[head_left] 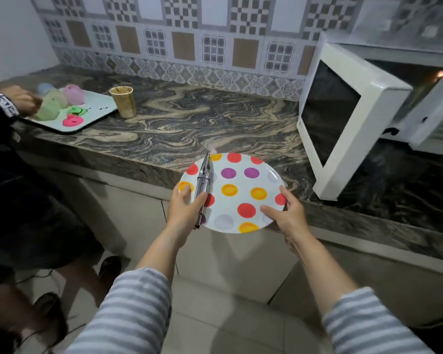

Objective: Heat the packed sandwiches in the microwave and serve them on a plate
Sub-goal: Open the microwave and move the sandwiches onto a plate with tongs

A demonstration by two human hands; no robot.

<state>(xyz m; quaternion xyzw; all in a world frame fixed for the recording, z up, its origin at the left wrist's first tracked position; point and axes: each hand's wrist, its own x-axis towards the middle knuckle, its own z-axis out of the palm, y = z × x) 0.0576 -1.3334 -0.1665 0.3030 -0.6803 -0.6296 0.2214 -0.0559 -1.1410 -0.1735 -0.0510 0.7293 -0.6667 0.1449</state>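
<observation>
The plate point(241, 190) is held over the counter point(189, 123) edge by both rims – left hand point(183, 209) also pinching tongs point(203, 178) against it, right hand point(285, 213) curled under – probably light, stiff and slick, so best kept level.

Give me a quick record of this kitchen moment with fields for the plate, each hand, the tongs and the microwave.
plate: polka-dot plate, empty of food, at the counter edge
left hand: left hand holds the plate rim and metal tongs
right hand: right hand grips the plate rim
microwave: microwave, door open
</observation>
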